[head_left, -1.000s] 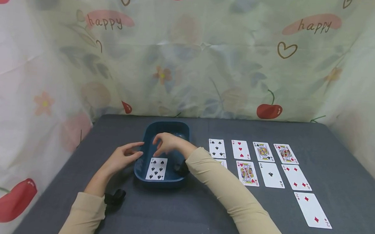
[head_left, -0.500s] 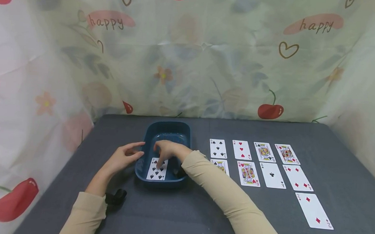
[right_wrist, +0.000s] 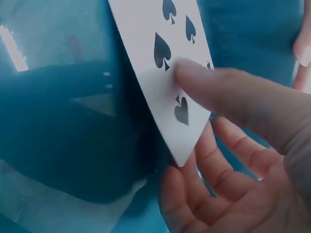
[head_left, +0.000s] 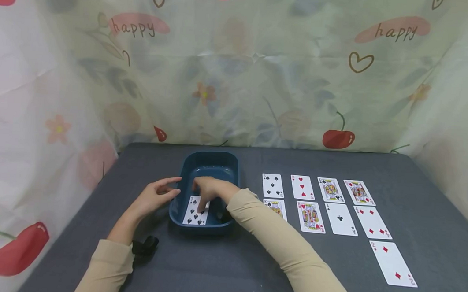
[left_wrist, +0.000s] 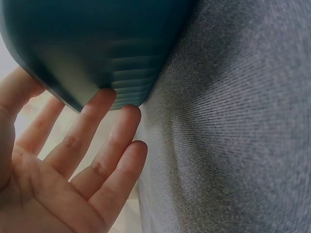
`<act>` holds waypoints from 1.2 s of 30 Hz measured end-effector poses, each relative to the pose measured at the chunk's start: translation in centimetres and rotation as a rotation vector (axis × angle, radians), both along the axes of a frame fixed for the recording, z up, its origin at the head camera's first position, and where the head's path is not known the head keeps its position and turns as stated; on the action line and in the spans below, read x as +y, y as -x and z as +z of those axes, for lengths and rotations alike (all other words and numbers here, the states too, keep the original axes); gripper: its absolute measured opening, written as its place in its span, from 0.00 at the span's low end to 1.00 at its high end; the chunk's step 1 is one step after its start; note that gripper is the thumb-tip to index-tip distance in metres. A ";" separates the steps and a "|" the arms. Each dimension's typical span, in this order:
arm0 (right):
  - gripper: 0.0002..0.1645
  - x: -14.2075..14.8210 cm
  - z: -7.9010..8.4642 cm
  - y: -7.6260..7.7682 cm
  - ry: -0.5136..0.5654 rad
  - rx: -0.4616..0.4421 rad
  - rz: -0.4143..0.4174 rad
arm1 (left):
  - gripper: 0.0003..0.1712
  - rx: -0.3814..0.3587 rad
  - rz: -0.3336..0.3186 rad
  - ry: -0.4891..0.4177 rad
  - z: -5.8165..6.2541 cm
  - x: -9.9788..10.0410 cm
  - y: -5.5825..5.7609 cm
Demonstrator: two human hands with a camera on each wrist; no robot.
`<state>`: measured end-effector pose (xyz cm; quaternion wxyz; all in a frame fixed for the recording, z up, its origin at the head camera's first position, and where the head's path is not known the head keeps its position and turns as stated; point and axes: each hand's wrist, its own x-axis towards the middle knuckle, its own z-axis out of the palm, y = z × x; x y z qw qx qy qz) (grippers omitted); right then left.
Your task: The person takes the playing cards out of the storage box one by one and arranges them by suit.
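My right hand [head_left: 213,190] reaches into a dark blue plastic tray [head_left: 174,211] and pinches a playing card, the seven of spades [head_left: 191,213], in its near half. The right wrist view shows the thumb [right_wrist: 209,87] on the card's face and the other fingers curled at its edge and behind it. There the card [right_wrist: 170,97] stands tilted. My left hand [head_left: 152,197] is at the tray's left side, its fingers spread and mostly straight. In the left wrist view, fingertips [left_wrist: 104,97] lie right at the tray's outer wall [left_wrist: 97,43].
Face-up cards lie in rows right of the tray, among them the five of spades [head_left: 272,186], king of hearts [head_left: 311,217] and ace of clubs [head_left: 341,220]. The two of diamonds [head_left: 393,264] lies nearer. My right forearm partly covers one king [head_left: 275,206]. Grey cloth [head_left: 211,268] covers the table.
My right hand has come down and nearer onto the seven of spades; its thumb now lies on the card, whose far end has shifted slightly. The left hand stays at the tray.
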<state>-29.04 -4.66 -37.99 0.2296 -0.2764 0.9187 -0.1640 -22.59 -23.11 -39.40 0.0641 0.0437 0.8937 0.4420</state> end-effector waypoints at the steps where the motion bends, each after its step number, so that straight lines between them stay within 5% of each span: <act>1: 0.34 0.1 0.1 0.1 0.024 -0.009 0.000 | 0.31 0.002 0.000 0.000 0.0 0.0 0.0; 14: 0.11 2.8 4.0 0.6 0.321 -0.023 0.009 | 0.29 -0.003 0.014 0.003 -0.1 0.0 0.1; 22: 0.12 7.1 5.7 0.5 0.515 -0.045 -0.056 | 0.30 0.004 0.017 0.010 -0.3 0.0 0.3; 36: 0.14 14.6 5.7 -0.9 0.585 -0.098 -0.151 | 0.31 0.021 -0.053 -0.018 0.4 -0.2 -0.2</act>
